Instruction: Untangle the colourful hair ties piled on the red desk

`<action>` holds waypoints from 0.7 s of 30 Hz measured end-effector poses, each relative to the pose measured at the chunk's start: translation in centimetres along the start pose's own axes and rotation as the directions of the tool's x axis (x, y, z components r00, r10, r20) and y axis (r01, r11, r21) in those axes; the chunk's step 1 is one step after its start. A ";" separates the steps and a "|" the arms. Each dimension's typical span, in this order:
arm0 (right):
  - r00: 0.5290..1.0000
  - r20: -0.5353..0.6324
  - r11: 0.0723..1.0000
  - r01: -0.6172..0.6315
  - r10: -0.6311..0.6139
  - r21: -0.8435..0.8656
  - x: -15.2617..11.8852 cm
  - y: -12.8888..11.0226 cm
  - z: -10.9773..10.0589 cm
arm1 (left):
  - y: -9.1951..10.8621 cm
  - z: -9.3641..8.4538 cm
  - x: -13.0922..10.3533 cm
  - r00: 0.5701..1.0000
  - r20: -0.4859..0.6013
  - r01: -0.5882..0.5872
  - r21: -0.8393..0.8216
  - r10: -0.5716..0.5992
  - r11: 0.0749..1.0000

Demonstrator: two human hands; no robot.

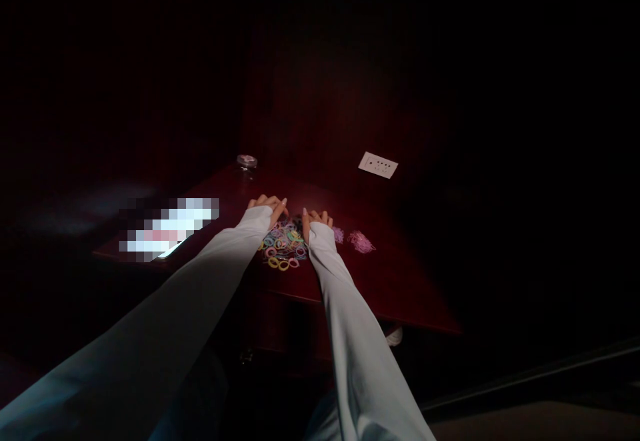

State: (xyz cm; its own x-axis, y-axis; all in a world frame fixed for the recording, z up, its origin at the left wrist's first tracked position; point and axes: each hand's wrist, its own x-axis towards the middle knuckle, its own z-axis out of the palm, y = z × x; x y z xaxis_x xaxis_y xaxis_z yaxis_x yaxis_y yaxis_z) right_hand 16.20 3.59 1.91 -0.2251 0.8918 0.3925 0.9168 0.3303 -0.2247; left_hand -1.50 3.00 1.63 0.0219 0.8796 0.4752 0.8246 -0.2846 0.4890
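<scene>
My left hand (269, 207) is at the far left edge of a heap of small coloured hair ties (284, 246), with its fingers bent and apart. Across a small gap, my right hand (317, 219) rests at the heap's right side, its thumb held away from bent fingers. I see nothing gripped in either hand, though the undersides of the fingers are hidden. The heap mixes yellow, pink, green and purple rings, with dark ones between the hands. Right of my right hand lie a small purple bunch (339, 235) and a pink bunch (361, 242).
A clear jar with a lid (247, 169) stands at the back left of the dark red table (395, 287). A glowing, pixelated screen (173, 231) lies on the left. Behind the table is a white socket plate (379, 165). The surroundings are very dark.
</scene>
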 end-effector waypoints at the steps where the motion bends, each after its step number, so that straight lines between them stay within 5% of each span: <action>1: 1.000 0.017 1.000 -0.020 0.020 0.001 0.0 0.0 -0.1 | -0.1 0.2 0.0 0.999 0.031 -0.015 0.013 0.015 1.000; 5: 0.999 0.046 1.000 -0.020 0.019 0.013 -0.3 -0.1 -0.5 | -0.5 0.6 0.1 0.993 0.112 -0.041 0.064 0.033 0.997; 21: 0.998 -0.027 0.977 0.062 -0.057 0.205 -0.3 0.4 0.2 | -1.3 1.5 0.7 0.988 0.154 -0.025 0.033 0.019 0.999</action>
State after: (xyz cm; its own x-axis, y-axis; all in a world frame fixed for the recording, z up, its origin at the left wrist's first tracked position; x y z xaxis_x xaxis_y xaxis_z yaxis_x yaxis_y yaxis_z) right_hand 16.56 3.48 1.48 -0.2684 0.8626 0.4287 0.8141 0.4411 -0.3778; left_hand -1.75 4.55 0.18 0.1247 0.9223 0.3658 0.8420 -0.2934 0.4528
